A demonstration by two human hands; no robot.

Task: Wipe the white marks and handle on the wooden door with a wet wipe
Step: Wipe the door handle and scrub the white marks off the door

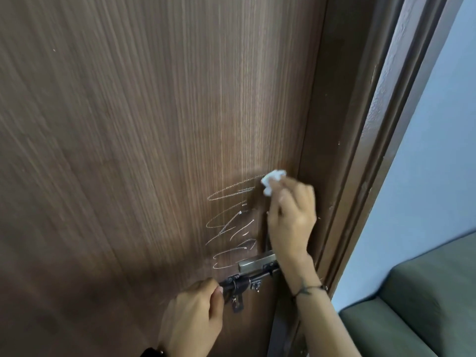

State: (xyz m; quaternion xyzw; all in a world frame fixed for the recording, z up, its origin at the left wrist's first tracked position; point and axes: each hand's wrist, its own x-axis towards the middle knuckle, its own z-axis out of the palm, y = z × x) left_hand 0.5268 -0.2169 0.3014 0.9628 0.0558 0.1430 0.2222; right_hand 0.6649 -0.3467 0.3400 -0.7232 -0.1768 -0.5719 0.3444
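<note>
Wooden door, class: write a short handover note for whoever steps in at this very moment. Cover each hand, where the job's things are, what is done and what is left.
Right hand: pinches the crumpled wet wipe and presses it on the wooden door at the top right end of the white marks.
Left hand: grips the end of the metal bolt latch, under the handle.
Done: the wipe is on the top stroke; no cleared patch can be made out.
Left: the scribbles from the top loops down to the handle are plainly visible; then wipe the handle itself.
</note>
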